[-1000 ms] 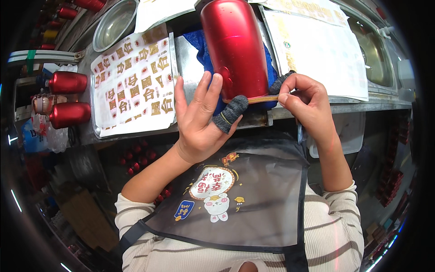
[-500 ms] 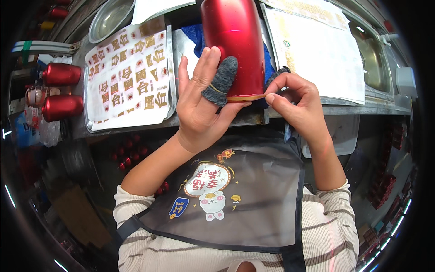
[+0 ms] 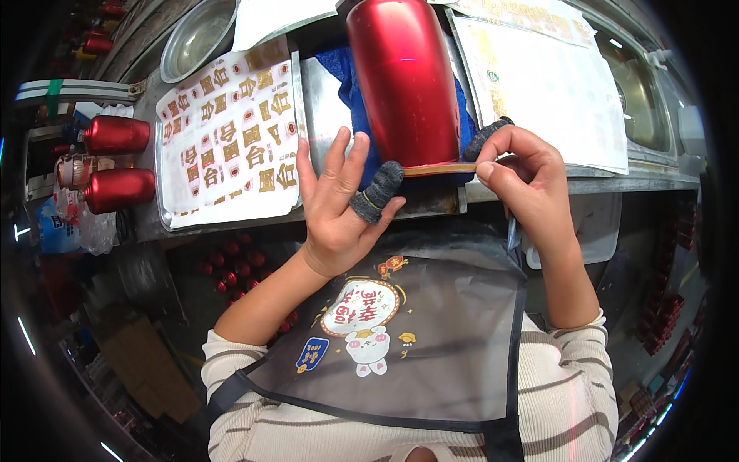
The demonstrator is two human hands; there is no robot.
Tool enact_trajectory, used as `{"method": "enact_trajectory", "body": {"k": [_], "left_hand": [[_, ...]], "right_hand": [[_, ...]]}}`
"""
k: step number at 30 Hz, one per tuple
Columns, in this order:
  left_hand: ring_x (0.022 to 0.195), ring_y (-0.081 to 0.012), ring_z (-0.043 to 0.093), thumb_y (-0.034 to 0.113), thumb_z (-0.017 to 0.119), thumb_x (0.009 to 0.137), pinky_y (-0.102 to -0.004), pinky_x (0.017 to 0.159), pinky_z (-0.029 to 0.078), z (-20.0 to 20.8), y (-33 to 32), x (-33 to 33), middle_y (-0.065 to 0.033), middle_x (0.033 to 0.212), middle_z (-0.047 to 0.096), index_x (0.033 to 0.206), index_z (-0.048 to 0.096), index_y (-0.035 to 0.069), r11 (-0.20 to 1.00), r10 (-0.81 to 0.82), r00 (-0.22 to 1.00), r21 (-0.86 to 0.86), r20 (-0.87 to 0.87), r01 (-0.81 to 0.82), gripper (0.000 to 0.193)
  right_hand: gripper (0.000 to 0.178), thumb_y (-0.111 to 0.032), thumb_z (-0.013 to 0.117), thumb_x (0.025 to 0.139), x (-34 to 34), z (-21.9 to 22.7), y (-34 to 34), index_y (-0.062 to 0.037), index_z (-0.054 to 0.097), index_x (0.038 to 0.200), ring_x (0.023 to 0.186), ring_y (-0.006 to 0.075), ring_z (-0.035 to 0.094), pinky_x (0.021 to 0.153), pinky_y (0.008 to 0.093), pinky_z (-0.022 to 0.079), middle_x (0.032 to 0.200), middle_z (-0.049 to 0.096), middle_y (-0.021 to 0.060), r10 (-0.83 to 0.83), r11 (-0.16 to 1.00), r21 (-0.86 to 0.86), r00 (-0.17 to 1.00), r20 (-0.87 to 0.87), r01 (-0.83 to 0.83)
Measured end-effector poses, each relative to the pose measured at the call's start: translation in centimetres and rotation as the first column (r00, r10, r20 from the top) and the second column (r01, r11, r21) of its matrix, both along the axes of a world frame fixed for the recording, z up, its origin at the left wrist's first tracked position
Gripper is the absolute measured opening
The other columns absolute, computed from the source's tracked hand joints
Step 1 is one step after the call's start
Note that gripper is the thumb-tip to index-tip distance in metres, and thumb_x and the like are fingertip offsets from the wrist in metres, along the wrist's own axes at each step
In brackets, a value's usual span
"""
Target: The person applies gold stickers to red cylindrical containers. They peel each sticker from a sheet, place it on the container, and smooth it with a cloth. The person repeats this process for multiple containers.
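left hand (image 3: 332,223) has come off the red vessel (image 3: 408,85), its fingers now spread loosely beside the base.

glossy and smooth-sided, the vessel rests on a crumpled blue cloth (image 3: 339,65), likely to spare its finish; the right hand (image 3: 531,173) pinches a thin tan strip (image 3: 443,169) running along the base, perhaps to steady it. gray knit finger sleeves (image 3: 382,186) seem worn for protection. patterned paper sheets (image 3: 231,131) lie leftward on the metal desk (image 3: 431,203).
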State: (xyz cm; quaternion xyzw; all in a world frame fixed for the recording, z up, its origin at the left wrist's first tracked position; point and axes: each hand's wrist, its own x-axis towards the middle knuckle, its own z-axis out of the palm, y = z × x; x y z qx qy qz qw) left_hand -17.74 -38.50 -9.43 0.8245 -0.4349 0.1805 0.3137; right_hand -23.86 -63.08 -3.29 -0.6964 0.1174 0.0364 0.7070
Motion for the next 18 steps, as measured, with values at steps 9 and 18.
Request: {"method": "enact_trajectory", "body": {"k": [9,18], "left_hand": [[0.132,-0.0467,0.048,0.009,0.084,0.071,-0.0703,0.107,0.022,1.9,-1.0,0.6,-0.0229,0.147,0.048,0.110,0.072,0.009,0.995,-0.078,0.992,0.075,0.101,0.071,0.040],[0.131,-0.0482,0.049,0.017,0.070,0.073,-0.0775,0.103,0.020,2.8,-5.3,1.2,-0.0155,0.138,0.059,0.072,0.067,0.008,1.000,-0.029,0.964,0.014,0.266,0.026,0.010]], "right_hand": [[0.001,0.000,0.063,0.086,0.1,-0.7,0.1,0.0004,0.062,0.086,0.065,-0.0004,0.051,0.058,0.0152,0.039,0.080,0.060,-0.0020,-0.008,1.000,0.030,1.000,-0.022,0.009],[0.004,0.000,0.062,0.086,0.6,-1.7,0.5,0.0005,0.063,0.090,0.064,-0.0005,0.050,0.057,0.0156,0.038,0.081,0.060,-0.0028,-0.020,1.000,-0.009,1.000,0.012,0.020]]}}
